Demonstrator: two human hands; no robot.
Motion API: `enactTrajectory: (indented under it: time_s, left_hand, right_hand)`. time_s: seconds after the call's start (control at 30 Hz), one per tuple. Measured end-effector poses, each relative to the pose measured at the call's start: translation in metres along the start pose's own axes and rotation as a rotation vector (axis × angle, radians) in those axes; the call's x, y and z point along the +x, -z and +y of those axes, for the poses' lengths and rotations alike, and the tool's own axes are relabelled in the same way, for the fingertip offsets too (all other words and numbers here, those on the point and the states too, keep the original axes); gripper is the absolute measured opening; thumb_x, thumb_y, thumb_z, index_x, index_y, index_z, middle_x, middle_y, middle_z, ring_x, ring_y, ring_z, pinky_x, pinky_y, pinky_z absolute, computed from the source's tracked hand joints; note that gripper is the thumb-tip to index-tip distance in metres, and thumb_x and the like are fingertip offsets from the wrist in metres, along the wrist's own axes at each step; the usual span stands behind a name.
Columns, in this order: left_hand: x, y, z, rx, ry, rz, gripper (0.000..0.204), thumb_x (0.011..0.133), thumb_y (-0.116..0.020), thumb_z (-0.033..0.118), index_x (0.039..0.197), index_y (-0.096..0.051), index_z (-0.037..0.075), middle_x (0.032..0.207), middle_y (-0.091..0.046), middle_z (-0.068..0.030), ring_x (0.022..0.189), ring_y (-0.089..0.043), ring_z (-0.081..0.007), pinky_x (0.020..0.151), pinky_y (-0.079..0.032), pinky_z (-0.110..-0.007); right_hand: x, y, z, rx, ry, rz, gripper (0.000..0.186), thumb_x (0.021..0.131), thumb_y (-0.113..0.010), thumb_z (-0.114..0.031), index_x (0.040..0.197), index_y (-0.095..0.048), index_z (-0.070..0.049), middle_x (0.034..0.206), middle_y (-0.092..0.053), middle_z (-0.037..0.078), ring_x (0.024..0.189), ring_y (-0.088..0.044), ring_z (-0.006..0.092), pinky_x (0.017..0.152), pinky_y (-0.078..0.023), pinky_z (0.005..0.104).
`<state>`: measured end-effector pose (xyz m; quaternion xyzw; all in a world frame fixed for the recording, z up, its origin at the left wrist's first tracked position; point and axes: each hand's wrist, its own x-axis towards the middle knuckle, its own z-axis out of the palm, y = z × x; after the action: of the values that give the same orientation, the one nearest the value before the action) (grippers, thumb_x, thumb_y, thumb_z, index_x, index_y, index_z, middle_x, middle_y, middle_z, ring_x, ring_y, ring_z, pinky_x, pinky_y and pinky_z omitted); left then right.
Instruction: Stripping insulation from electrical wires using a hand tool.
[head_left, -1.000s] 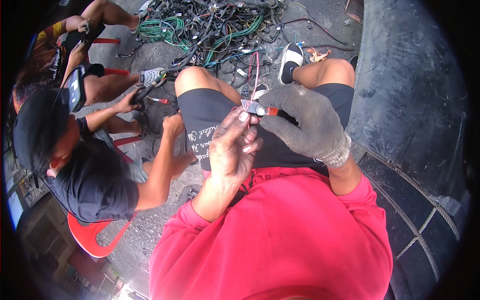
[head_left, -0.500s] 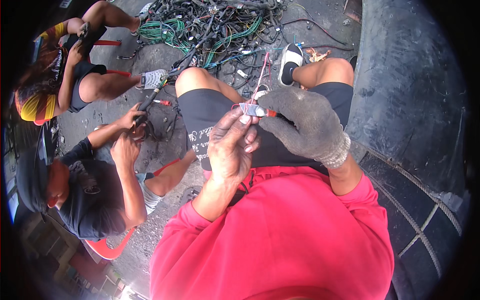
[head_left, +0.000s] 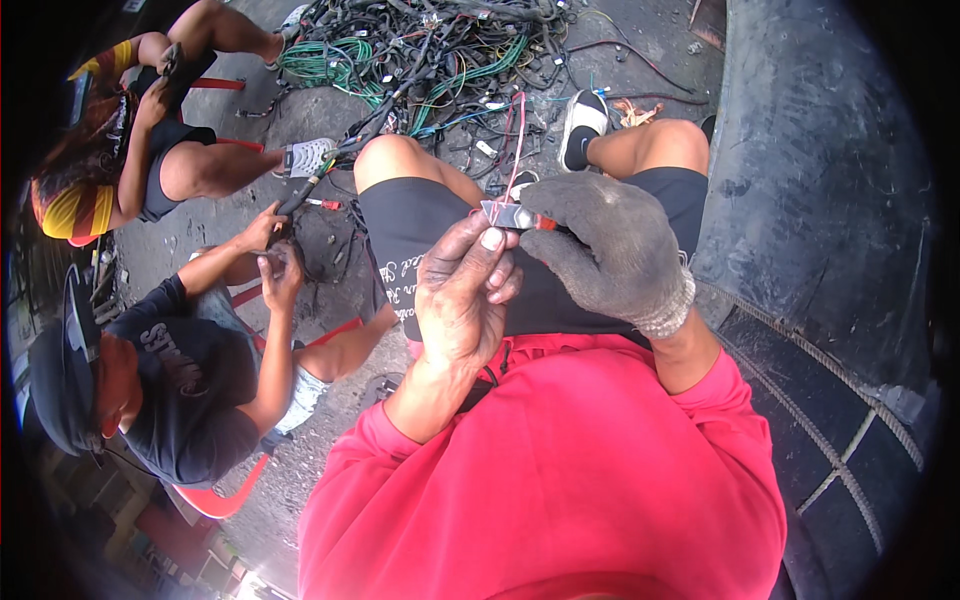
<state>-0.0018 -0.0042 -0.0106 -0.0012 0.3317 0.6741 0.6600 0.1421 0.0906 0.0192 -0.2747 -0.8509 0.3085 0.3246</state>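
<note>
My bare left hand [head_left: 462, 295] is raised over my lap, its fingertips pinching a thin pink-red wire [head_left: 514, 135] against a small grey blade. My right hand [head_left: 610, 250], in a grey knit glove, grips that cutter [head_left: 518, 216], whose red handle shows beside the glove's thumb. The wire runs up from the blade toward the pile on the ground. I sit in a red sweater and black shorts, knees apart.
A tangled heap of black, green and red cables [head_left: 440, 60] lies on the concrete ahead. At my left a person in a dark shirt and cap [head_left: 180, 370] works on a cable, another person [head_left: 130, 150] sits beyond. A big black tyre [head_left: 830, 200] stands at my right.
My hands have barely shifted on the wire and cutter. The person at my left has turned and lifted both hands to a cable; the head camera has tilted a little.
</note>
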Motion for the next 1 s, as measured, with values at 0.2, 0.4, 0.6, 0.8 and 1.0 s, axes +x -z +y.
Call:
enactTrajectory:
  time_s: [0.2,0.4,0.6,0.8,1.0]
  left_hand:
    - [-0.017,-0.003,-0.002,0.039,0.035,-0.018,0.027,0.089,-0.054,0.001,0.115,-0.057,-0.004,0.089,-0.062,-0.0091,0.056,-0.041,-0.0047,0.048,-0.034,-0.017]
    - [-0.008,-0.002,0.0,-0.01,0.062,-0.003,0.03,0.09,-0.055,0.006,0.119,-0.055,-0.003,0.089,-0.06,-0.0078,0.059,-0.042,-0.0064,0.05,-0.035,-0.02]
    - [0.001,0.004,-0.002,-0.022,0.07,0.024,0.028,0.09,-0.055,0.006,0.117,-0.056,-0.002,0.087,-0.057,-0.0064,0.059,-0.042,-0.0068,0.05,-0.035,-0.02]
    - [0.005,0.002,-0.002,-0.004,0.067,0.059,0.028,0.09,-0.055,0.005,0.117,-0.056,-0.002,0.086,-0.057,-0.0074,0.059,-0.042,-0.0073,0.05,-0.034,-0.02]
    - [0.005,0.004,-0.001,-0.017,0.067,0.062,0.023,0.09,-0.054,0.004,0.112,-0.057,-0.002,0.085,-0.057,-0.0081,0.057,-0.043,-0.0079,0.049,-0.034,-0.021]
  right_hand:
    - [0.002,0.016,0.032,-0.199,-0.131,0.166,0.017,0.077,-0.066,-0.012,0.093,-0.065,-0.005,0.079,-0.064,0.011,0.065,-0.062,0.0245,0.058,-0.048,0.0302]
    - [-0.009,0.033,0.029,0.021,-0.434,0.218,0.022,0.079,-0.067,-0.009,0.098,-0.064,0.0,0.075,-0.064,0.006,0.065,-0.06,0.01,0.057,-0.044,0.0235]
    - [-0.015,0.028,0.012,0.606,-0.895,0.007,0.034,0.079,-0.069,-0.017,0.107,-0.06,0.003,0.079,-0.061,0.004,0.069,-0.056,0.0071,0.058,-0.043,0.0202]
    - [-0.01,0.029,0.004,0.871,-1.007,-0.058,0.036,0.083,-0.063,-0.027,0.103,-0.059,0.002,0.079,-0.061,0.008,0.063,-0.059,0.0133,0.058,-0.045,0.0257]
    - [-0.012,0.011,-0.002,0.134,-0.267,-0.066,0.034,0.075,-0.071,-0.022,0.102,-0.061,-0.004,0.081,-0.063,0.015,0.07,-0.064,0.0312,0.059,-0.049,0.0374]
